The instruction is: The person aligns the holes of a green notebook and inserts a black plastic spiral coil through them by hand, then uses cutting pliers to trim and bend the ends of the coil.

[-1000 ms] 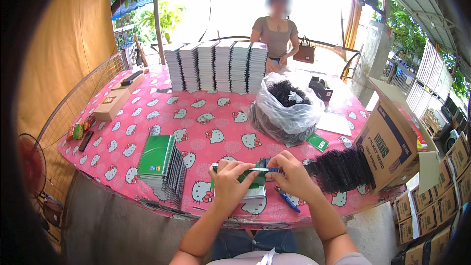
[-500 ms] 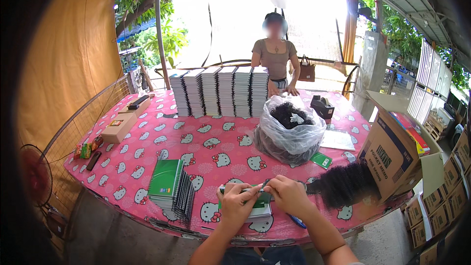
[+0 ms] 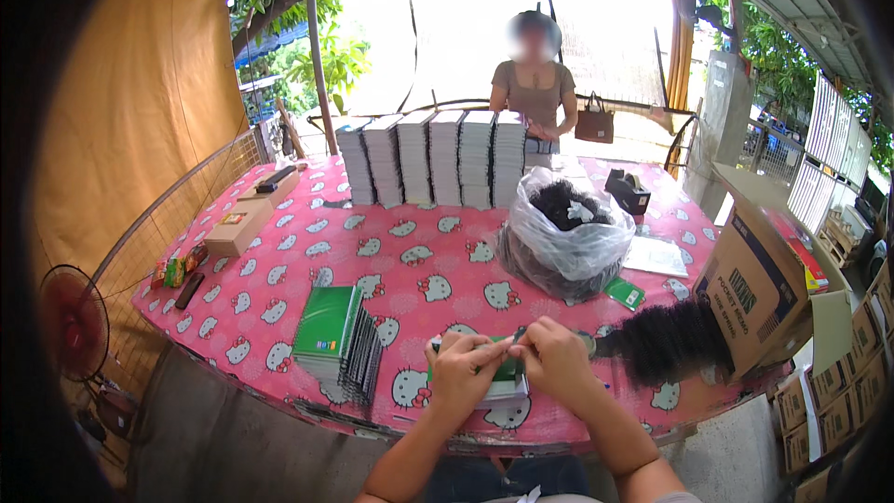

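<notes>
An open-sided shelter holds a table under a pink cartoon-cat tablecloth. At its near edge the left hand and right hand meet, fingers pinched shut on a thin dark pen above a green notebook. A green notebook stack lies left; a black bundle right.

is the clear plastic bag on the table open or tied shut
Open: the plastic bag gapes at its top, with dark stuff showing inside.
</notes>
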